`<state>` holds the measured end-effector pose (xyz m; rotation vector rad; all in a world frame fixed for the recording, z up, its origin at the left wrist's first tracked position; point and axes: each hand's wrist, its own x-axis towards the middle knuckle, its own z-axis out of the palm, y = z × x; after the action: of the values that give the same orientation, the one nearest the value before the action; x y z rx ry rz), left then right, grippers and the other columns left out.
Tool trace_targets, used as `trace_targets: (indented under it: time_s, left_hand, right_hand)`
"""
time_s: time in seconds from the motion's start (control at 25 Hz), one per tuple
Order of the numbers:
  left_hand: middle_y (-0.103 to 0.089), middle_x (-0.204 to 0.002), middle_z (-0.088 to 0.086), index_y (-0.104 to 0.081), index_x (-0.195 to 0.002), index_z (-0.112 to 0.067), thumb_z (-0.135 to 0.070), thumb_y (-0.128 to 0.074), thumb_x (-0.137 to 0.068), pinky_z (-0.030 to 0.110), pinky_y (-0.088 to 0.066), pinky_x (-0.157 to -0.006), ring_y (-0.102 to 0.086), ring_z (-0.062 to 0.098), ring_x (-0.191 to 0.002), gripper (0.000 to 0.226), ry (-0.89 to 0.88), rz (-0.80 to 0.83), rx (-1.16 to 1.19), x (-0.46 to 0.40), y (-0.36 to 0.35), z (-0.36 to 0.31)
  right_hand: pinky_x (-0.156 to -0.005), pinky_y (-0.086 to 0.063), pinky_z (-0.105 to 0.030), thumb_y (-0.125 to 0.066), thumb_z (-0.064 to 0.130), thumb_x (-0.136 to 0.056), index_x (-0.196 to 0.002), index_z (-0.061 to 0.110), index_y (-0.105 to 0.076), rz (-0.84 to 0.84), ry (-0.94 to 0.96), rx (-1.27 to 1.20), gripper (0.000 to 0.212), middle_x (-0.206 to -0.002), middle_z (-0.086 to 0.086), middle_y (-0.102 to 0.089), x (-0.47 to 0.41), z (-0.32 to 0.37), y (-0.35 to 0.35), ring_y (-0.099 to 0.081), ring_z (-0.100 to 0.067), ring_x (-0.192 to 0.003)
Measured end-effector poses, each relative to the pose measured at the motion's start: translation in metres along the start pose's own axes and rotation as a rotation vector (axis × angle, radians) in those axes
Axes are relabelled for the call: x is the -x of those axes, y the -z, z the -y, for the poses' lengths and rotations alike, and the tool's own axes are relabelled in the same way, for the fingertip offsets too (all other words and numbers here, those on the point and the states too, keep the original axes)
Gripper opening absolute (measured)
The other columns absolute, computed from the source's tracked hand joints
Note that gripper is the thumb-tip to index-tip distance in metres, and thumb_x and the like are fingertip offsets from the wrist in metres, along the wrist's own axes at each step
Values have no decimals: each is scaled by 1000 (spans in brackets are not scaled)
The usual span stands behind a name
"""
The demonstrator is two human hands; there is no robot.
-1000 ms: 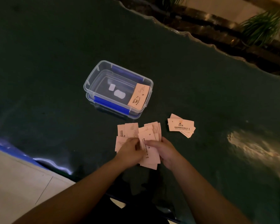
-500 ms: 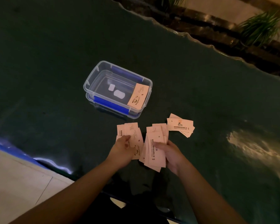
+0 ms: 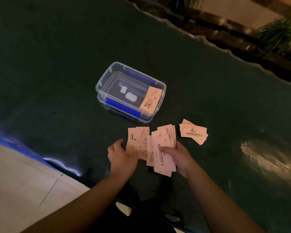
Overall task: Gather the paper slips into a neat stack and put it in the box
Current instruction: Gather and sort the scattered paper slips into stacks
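A: What do we have in the box [image 3: 106, 82]?

B: We see a clear plastic tub with blue clips on its long sides, open at the top, standing on the dark green table [image 3: 57, 56]. One pink slip [image 3: 151, 100] leans inside against its right end wall, printed side up. Two small white patches [image 3: 128, 93] show at the bottom; we cannot tell whether they lie inside or are stuck to the base.

A: And the rest of the slips?

B: All outside it. Our right hand [image 3: 178, 157] grips a loose fan of slips [image 3: 161, 148], thumb across the top sheet and fingers curled beneath. Our left hand [image 3: 123, 157] rests just beside it on the flat slips [image 3: 138, 138] lying on the table, fingers close together and bent over their near edge; we cannot tell whether it pinches any.

A: Anything further off?

B: A small separate pile [image 3: 193, 133] lies to the right of the fan, apart from both hands, roughly squared, near the tub's right corner.
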<state>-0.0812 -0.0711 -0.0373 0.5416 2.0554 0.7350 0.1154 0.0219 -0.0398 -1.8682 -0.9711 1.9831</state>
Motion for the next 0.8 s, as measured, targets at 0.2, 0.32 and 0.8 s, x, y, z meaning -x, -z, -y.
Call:
trace_targets:
  time_s: [0.2,0.32,0.8]
  left_hand:
    - [-61,-139,3,-49,-145,-18,-22,-65,-95,17,-47,-67,-58,3,-97,53,46,116,123,0,2,2]
    - [-57,-145,4,-48,-148,-20,-32,-63,-96,43,-51,-103,-54,22,-128,55,-19,82,81,1,-2,-1]
    - [-34,-161,9,-35,-156,-17,-34,-66,-94,51,-38,-116,-35,30,-147,72,-47,170,-89,-36,1,-39]
  right_hand:
    - [-88,-58,-43,-88,24,-83,-140,38,-55,51,109,372,68,-129,7,-70,0,21,-19,-68,-18,-117]
    - [-90,-56,-42,-87,29,-82,-144,35,-51,47,128,483,72,-133,5,-65,-4,25,-30,-64,-20,-122]
    - [-96,-60,-53,-83,23,-88,-149,31,-48,-152,12,102,71,-136,0,-66,-9,21,-42,-68,-24,-115]
